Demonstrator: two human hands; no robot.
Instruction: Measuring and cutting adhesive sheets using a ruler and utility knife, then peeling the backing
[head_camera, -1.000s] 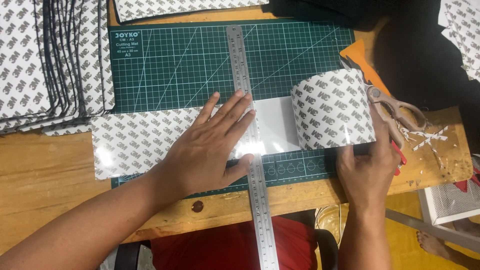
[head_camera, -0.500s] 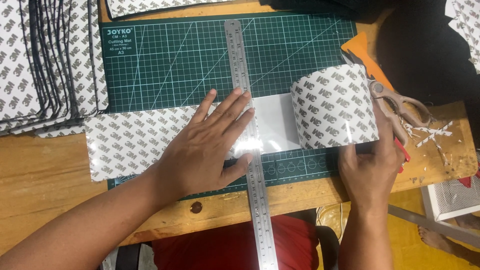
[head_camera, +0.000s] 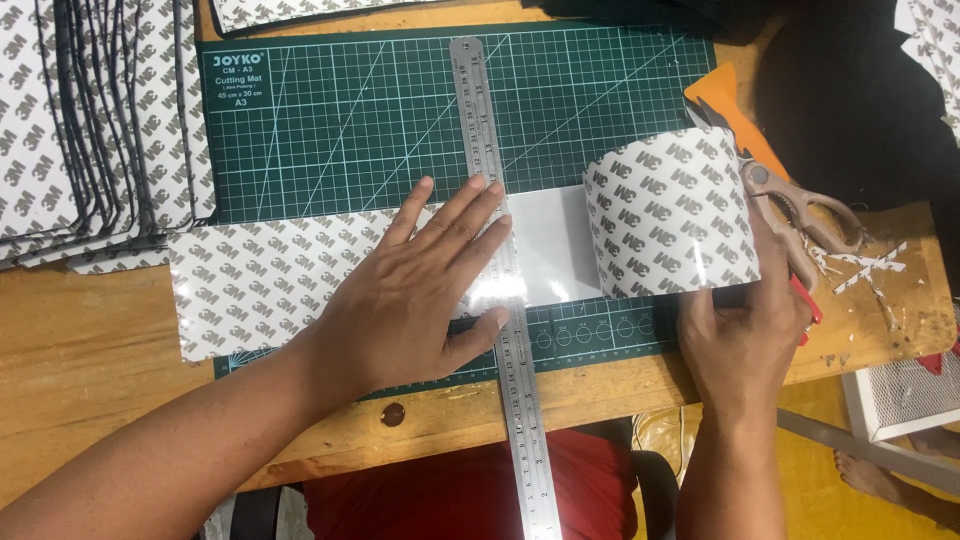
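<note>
A wooden table (head_camera: 90, 330) carries a green cutting mat (head_camera: 330, 130), and across the mat's lower part lies a wide printed tape strip (head_camera: 260, 275), with its roll (head_camera: 670, 215) standing at the right end. The left hand (head_camera: 420, 295) lies flat with fingers spread, pressing the strip and the steel ruler (head_camera: 500, 260) that crosses it. The right hand (head_camera: 745, 335) rests against the roll's near side, fingers together; scissors (head_camera: 800, 205) lie just behind.

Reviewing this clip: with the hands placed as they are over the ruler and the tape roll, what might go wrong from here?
1. The left hand presses both the steel ruler and the unrolled sheet; its fingertips reach the ruler's right edge, so a blade run there might nick them.
2. The right hand steadies the wide roll; if it lets go, the roll may curl back and shift the sheet.
3. The scissors lie close beside the roll and could be knocked.
</note>
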